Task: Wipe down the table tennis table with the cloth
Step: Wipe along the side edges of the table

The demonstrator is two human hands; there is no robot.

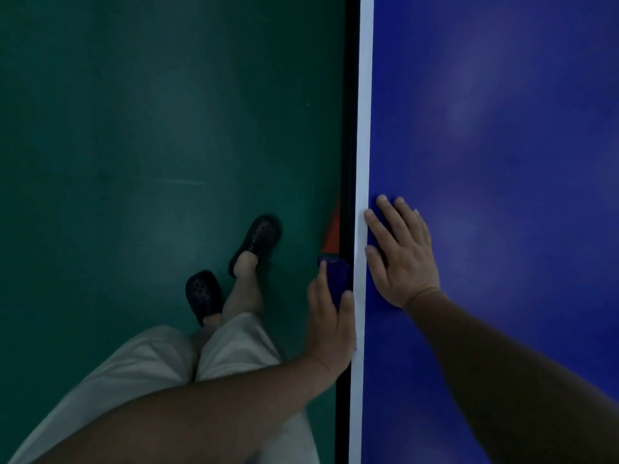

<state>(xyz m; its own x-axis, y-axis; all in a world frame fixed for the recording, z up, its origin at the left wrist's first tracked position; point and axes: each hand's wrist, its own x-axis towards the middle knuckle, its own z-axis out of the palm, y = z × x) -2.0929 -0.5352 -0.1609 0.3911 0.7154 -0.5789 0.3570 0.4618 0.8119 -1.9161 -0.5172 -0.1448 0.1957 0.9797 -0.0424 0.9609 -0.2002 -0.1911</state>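
**Blue tabletop, cloth waiting at the rim**

Blue fills the right half of the head view: the glossy blue table tennis table [502, 128], bordered by its white edge line [364, 128], with dull green floor [134, 128] to the left. The right hand [403, 254] lies flat on the tabletop just inside the line, fingers straight and spread. It holds nothing I can make out, and a darker patch under the fingers may be only shadow. The left hand [330, 323] hangs just off the table's rim, fingers and thumb curled round a small dark blue folded cloth [335, 279], or what looks like one in this dim light. So the cloth is beside the table, not on it, and wiping here looks not yet begun.

To do it well, bring the cloth onto the surface, open it enough to cover the palm and press it flat. Run long overlapping passes parallel to the white line, taking in the line and rim too. Lift the flat hand clear of wiped patches, since bare skin likely smears this sheen
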